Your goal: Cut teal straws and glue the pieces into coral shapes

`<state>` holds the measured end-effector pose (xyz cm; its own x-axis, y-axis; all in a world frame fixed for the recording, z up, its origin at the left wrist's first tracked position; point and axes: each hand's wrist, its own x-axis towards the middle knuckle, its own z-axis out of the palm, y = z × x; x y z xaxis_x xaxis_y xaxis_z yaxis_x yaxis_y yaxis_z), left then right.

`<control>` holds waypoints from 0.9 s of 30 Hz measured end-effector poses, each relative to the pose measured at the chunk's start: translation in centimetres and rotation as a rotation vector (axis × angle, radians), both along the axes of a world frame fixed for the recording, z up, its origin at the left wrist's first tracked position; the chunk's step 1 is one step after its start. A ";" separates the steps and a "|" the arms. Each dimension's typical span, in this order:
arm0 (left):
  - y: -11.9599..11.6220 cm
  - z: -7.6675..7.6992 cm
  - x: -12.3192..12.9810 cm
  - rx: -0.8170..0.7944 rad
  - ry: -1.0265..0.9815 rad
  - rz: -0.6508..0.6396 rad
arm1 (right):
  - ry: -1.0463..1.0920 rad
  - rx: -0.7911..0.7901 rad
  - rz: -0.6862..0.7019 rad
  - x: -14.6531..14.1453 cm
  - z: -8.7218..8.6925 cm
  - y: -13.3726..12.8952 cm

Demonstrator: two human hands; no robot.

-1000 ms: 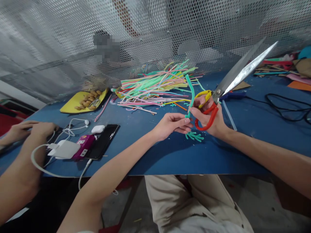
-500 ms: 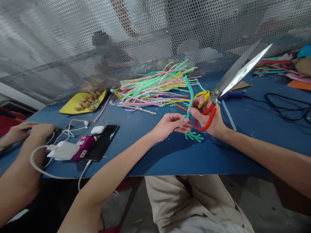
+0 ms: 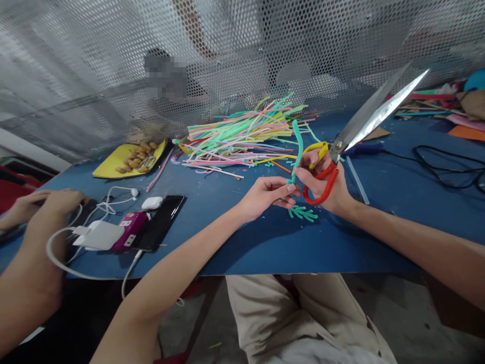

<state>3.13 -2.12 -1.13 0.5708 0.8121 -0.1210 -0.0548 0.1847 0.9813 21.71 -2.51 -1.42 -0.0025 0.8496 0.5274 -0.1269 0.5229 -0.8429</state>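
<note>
Between my two hands stands a teal pipe cleaner (image 3: 298, 139), bent slightly, its lower end pinched in the fingertips of my left hand (image 3: 267, 196). My right hand (image 3: 333, 184) has its thumb and fingers against the same pipe cleaner. Large scissors (image 3: 337, 146) with a yellow and a red handle loop hang on that hand, their blades parted and pointing up to the right, away from the pipe cleaner. Just below my fingers a teal branched piece (image 3: 303, 213), shaped like a leafy sprig, lies on the blue table (image 3: 235, 247).
A pile of coloured pipe cleaners (image 3: 242, 134) lies by the perforated metal screen (image 3: 235, 55). At left are a yellow dish (image 3: 109, 161) of nuts, a phone (image 3: 162, 222), a white charger (image 3: 100, 235) and another person's hands (image 3: 56, 205). A black cable (image 3: 435, 156) coils at right.
The upper end of the teal pipe cleaner has tipped slightly to the right. The scissors have turned a little clockwise with my right hand. My left hand has barely moved.
</note>
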 end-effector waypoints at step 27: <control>0.5 -0.1 -0.4 0.018 0.036 0.053 | -0.030 0.033 0.012 0.4 -0.4 0.9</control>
